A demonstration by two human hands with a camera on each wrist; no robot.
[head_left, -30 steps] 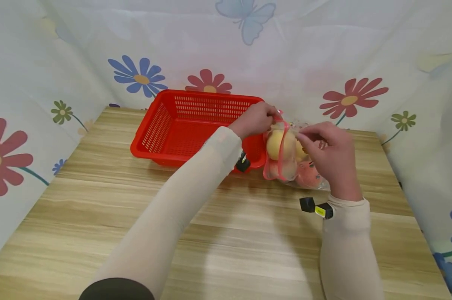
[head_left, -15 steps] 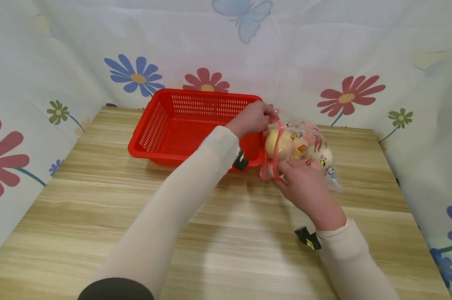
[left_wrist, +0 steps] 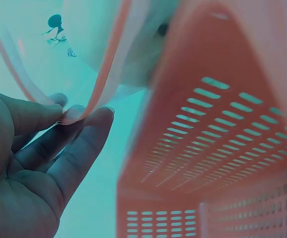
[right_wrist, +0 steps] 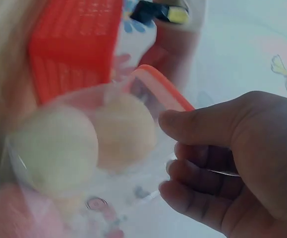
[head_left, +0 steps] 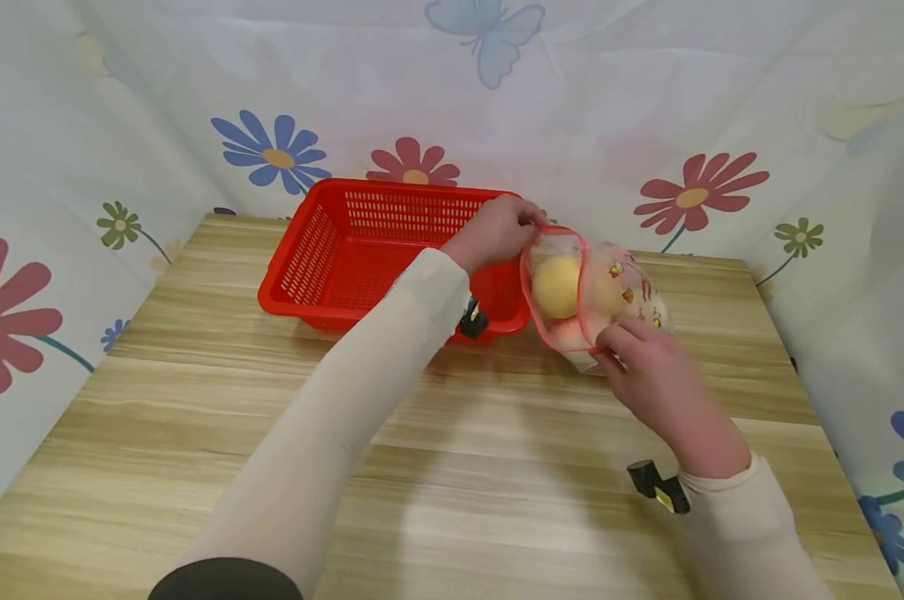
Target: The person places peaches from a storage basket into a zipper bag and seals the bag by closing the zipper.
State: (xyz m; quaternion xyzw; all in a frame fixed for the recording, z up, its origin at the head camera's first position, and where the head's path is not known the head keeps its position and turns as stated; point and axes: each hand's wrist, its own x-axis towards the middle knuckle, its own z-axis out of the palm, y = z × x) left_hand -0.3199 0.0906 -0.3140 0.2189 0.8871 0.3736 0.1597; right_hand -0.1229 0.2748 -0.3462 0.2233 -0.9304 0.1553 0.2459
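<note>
A clear plastic bag [head_left: 605, 279] with a pink-red rim and small printed figures lies on its side, its mouth spread toward the basket. Round yellow [head_left: 556, 287] and pinkish things show inside; their exact kind is unclear. My left hand [head_left: 496, 231] pinches the far edge of the rim between thumb and fingers, as the left wrist view also shows [left_wrist: 39, 144]. At the near edge of the mouth, my right hand [head_left: 657, 383] pinches the rim; in the right wrist view the thumb lies over the red edge of the bag [right_wrist: 118, 158].
A red plastic basket [head_left: 392, 321] with slotted walls stands directly left of the bag, under my left forearm. Both stand on a wood-grain table [head_left: 481, 467]. A flower-printed curtain [head_left: 586, 108] encloses the back and sides.
My right hand has come down from above the bag to its near rim and then pulled it rightward. The bag's mouth has spread wider. My left hand has shifted slightly left.
</note>
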